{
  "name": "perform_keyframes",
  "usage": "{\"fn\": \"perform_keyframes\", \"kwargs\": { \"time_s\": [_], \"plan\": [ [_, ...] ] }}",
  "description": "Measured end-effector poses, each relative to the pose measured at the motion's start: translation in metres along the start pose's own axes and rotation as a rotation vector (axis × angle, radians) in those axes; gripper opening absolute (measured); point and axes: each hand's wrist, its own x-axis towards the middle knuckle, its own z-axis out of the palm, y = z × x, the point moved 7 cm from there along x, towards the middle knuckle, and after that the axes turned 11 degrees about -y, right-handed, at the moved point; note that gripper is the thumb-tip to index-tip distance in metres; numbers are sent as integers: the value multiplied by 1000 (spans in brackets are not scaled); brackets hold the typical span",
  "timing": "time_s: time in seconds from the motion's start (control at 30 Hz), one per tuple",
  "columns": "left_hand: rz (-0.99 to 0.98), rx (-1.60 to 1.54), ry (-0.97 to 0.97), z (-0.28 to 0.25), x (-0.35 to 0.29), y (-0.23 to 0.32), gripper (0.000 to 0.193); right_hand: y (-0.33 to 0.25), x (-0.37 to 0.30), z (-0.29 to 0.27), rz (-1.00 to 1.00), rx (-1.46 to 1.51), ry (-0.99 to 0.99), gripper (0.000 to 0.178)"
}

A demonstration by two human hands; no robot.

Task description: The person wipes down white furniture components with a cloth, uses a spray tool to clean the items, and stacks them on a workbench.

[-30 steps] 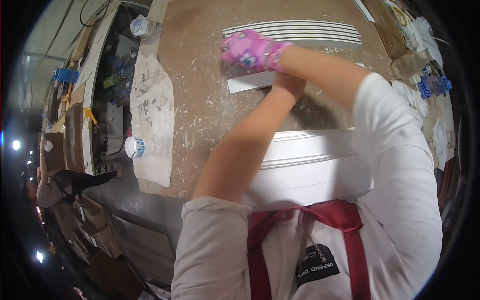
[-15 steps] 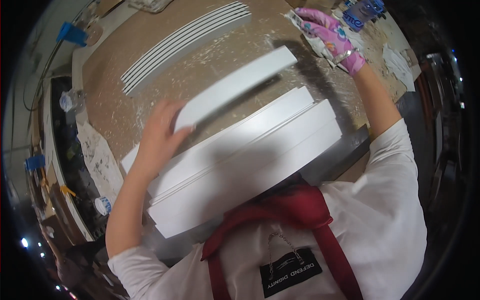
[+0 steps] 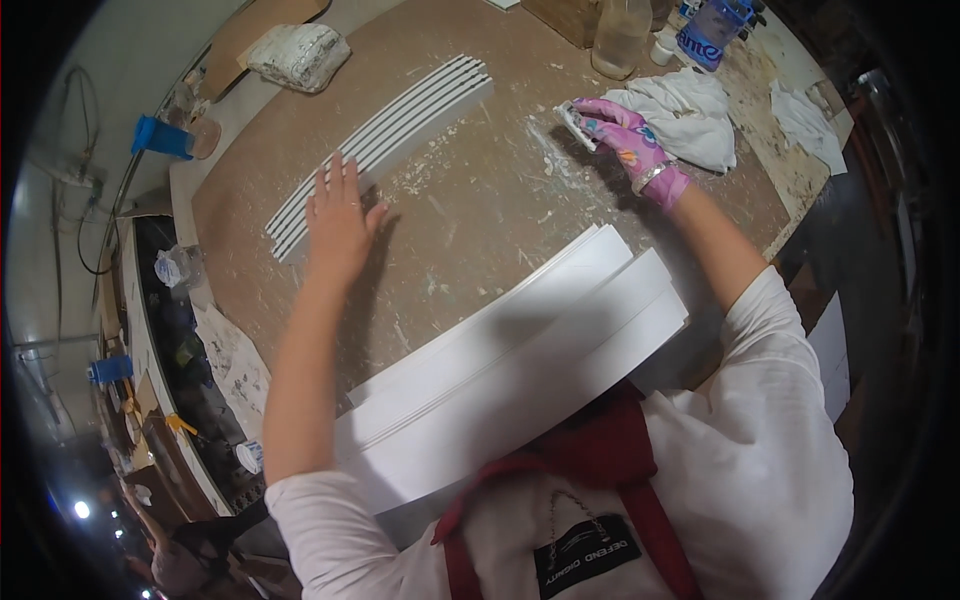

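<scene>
So, nearest first: at the bottom of the frame a red apron [image 3: 605, 440] is worn over a white shirt, and a black patch [image 3: 587, 555] is seen on it, with white capitals printed upside down to the camera. Just above, white boards [image 3: 530, 345] are stacked across the lower middle.

The bare left hand [image 3: 342, 225] is laid out flat left of centre, fingers spread and clamped on nothing, tips over the white strips [image 3: 410, 122]; whether they're actually touched can't be told. Those strips are lined up side by side on the brown worktable [image 3: 470, 225], upper left of centre.

At upper right, a small pale pad [image 3: 573, 127] is pinched in the right hand [image 3: 630, 150], which is covered by a pink flowered glove. A white cloth [image 3: 700, 115] is bunched just beside it. Farther up, big pale lettering is carried by a blue bottle [image 3: 712, 38].
</scene>
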Motion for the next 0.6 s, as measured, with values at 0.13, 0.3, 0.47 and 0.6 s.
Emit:
{"fn": "perform_keyframes", "kwargs": {
  "time_s": [0.13, 0.3, 0.47, 0.6],
  "plan": [
    [37, 62, -123, 34, 1, 26, 62, 6, 10, -8, 19, -60, -22, 37],
    [99, -122, 1, 31, 11, 18, 51, 16, 29, -23, 62, -72, 92, 34],
    [-58, -127, -65, 48, 24, 1, 44, 35, 100, -25, 56, -270, -16, 35],
    [11, -108, 34, 48, 13, 10, 42, 29, 140, 1, 54, -672, 11, 39]
  ]
}}
